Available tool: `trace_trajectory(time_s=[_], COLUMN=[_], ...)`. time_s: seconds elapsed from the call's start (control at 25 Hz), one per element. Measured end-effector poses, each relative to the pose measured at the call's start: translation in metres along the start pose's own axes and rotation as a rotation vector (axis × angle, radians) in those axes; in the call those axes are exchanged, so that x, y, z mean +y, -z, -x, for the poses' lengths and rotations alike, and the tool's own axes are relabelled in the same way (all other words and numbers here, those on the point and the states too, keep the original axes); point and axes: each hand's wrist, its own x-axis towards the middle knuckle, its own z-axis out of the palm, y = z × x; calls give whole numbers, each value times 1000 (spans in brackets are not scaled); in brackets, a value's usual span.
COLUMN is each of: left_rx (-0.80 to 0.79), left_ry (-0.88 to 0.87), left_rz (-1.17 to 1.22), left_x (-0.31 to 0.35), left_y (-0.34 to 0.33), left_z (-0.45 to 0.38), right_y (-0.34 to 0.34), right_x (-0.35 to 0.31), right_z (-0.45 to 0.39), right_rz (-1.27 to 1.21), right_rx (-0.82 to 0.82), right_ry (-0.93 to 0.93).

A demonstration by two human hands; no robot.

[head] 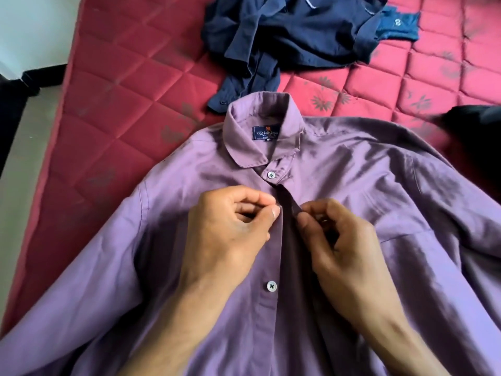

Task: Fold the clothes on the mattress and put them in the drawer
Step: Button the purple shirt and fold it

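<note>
Red quilted mattress point(113, 109) fills the frame, with pale floor along the left edge. Across the lower centre lies a purple shirt point(352, 185), front up and collar toward the top. A heap of navy clothes point(292, 36) sits at upper centre, its cuff touching the collar.

The left hand point(230, 229) pinches the button-side edge of the placket. The right hand point(344, 240) pinches the opposite edge; between them the front gapes darkly. Probably a button is being fastened before folding.

Risk: the thin edge may slip from either pinch, or the button may miss its hole, leaving the front skewed so later folds go crooked.

A blue neck label point(267, 133) seems to read "Ridhima"; its smaller print is illegible.
</note>
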Motion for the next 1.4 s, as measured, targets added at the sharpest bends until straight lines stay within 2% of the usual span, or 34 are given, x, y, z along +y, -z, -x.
trace_trajectory(time_s=[0.08,0.12,0.28,0.6,0.72,0.88,1.04,1.16,1.24,1.4], left_rx=[-11,-8,-24,-49,-8,105,75,64,82,96], left_ry=[40,50,55,38,3,-103,-64,-59,-116,-215], left_rz=[87,103,143,170,103,-131,-44,-95,-191,-343], left_x=[-3,-5,-10,-9,-9,-5,-8,-12,-12,-15], left_y=[-4,-6,-7,-6,-9,-15,-15,-13,-16,-17], left_z=[2,2,1,2,4,13,11,8,11,11], right_y=[5,5,1,6,7,5,-1,-1,0,0], right_x=[-2,-3,2,2,1,0,2,2,4,7], right_z=[-4,-5,-5,-10,-9,-6,-4,-4,-5,-12], right_rz=[-213,-240,-183,-318,-283,-126,42,17,-26,-329], right_rx=[-32,-41,-65,-139,-137,-84,-54,-34,-37,-137], right_ry=[-39,-25,-9,-46,-32,22,67,61,31,-121])
